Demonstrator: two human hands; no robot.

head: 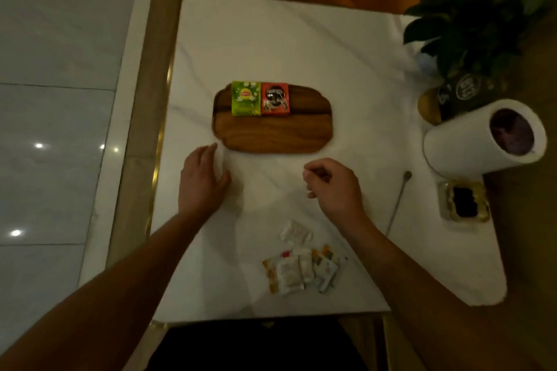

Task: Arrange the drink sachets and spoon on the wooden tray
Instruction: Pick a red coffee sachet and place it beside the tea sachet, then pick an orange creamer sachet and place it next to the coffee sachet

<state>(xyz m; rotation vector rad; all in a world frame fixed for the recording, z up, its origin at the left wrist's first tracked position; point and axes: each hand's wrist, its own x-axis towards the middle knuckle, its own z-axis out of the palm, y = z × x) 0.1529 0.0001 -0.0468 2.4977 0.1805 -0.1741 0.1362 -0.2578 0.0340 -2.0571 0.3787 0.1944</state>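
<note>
Tray (272, 132) front half bare; sachets (260, 98) along back edge

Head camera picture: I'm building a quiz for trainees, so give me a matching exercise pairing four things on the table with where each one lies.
Things:
1. green sachet
2. spoon
3. loose sachets
4. paper roll

Places:
A. right table edge, beside the plant
B. on the cloth, nearest the person
C. far-left part of the wooden tray
D. on the cloth, right of the right hand

Pairs: 1-C, 2-D, 3-B, 4-A
</note>
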